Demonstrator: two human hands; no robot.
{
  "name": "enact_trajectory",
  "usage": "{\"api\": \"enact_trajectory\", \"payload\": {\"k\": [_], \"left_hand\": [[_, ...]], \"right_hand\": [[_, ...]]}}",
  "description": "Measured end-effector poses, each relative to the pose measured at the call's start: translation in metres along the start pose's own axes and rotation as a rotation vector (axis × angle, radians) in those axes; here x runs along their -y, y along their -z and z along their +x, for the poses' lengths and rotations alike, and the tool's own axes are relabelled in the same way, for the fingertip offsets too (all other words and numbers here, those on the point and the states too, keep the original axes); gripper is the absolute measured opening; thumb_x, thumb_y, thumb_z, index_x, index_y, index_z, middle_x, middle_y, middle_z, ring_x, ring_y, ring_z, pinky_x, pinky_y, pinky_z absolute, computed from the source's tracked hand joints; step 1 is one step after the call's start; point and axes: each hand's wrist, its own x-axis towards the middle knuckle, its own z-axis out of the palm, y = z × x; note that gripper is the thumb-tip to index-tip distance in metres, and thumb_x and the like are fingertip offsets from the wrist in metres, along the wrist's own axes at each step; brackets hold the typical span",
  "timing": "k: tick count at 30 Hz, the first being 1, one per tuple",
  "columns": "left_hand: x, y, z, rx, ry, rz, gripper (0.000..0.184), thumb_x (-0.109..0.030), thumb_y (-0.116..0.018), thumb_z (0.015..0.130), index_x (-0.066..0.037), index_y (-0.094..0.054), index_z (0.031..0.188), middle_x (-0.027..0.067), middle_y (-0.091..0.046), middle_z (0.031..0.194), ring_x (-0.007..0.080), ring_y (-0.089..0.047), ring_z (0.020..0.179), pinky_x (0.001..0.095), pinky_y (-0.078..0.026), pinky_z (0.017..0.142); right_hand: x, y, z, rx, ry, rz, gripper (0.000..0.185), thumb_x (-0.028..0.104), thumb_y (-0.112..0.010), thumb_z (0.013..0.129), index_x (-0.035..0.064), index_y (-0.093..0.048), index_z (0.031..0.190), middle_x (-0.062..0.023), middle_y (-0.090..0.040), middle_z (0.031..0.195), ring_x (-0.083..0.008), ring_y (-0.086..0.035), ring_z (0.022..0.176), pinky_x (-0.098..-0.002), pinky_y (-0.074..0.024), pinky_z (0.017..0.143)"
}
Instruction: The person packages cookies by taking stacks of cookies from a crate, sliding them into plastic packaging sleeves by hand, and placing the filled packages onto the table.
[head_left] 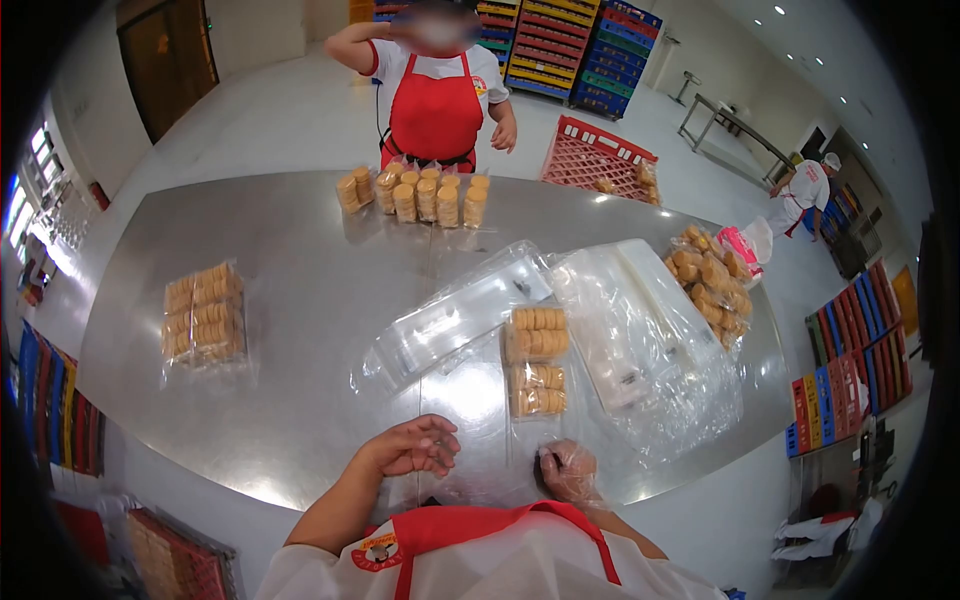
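Note:
My left hand (415, 447) hovers over the near edge of the steel table, fingers loosely curled and apart, with nothing in it. Clear film lies over and around my right hand (568, 472), which is closed on the loose end of a clear plastic bag; the exact grip is partly hidden by glare. Just beyond that hand lies a pack of round biscuits (538, 362), stacked in rows inside clear plastic. Flat clear plastic bags (470, 310) lie to the left of the pack, and a larger spread of clear bags (640, 330) lies to its right.
A finished-looking biscuit pack (205, 318) rests at the left of the steel table (300, 400). Several upright biscuit packs (425, 195) stand at the far edge, near a co-worker in a red apron (432, 110). A big bag of loose biscuits (710, 280) sits right, beyond it a red crate (595, 160).

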Motion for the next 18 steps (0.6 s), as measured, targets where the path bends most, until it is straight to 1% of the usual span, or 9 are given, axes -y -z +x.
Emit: {"api": "enact_trajectory", "payload": {"k": [5, 14, 18], "left_hand": [[-0.0006, -0.0004, 0.0, 0.003, 0.003, -0.018, 0.047, -0.017, -0.062, 0.094, -0.002, -0.044, 0.136, 0.0206, -0.056, 0.126, 0.032, -0.063, 0.11, 0.0472, -0.053, 0.092], [-0.0015, -0.001, 0.002, 0.015, -0.002, 0.002, 0.047, -0.018, -0.063, 0.094, -0.003, -0.045, 0.135, 0.0208, -0.057, 0.126, 0.0329, -0.064, 0.109, 0.0479, -0.054, 0.091], [-0.002, -0.002, 0.0012, 0.013, -0.01, 0.008, 0.048, -0.018, -0.063, 0.093, -0.003, -0.044, 0.135, 0.0212, -0.058, 0.125, 0.0338, -0.065, 0.108, 0.0486, -0.055, 0.09]], "right_hand": [[-0.0004, 0.0006, -0.0006, 0.017, -0.023, -0.012, 0.009, 0.016, -0.067, 0.083, 0.0073, -0.068, 0.081, -0.0168, -0.066, 0.076, -0.0396, -0.063, 0.069, -0.0474, -0.0503, 0.062], [0.001, 0.001, -0.0012, 0.052, -0.07, -0.045, 0.014, 0.019, -0.065, 0.086, 0.0066, -0.069, 0.082, -0.0184, -0.067, 0.081, -0.0408, -0.064, 0.076, -0.0493, -0.0501, 0.066], [-0.0018, -0.0019, -0.0055, 0.047, -0.098, -0.057, 0.014, 0.021, -0.064, 0.085, 0.0082, -0.068, 0.084, -0.0163, -0.068, 0.084, -0.0388, -0.065, 0.077, -0.0484, -0.0522, 0.068]]}}
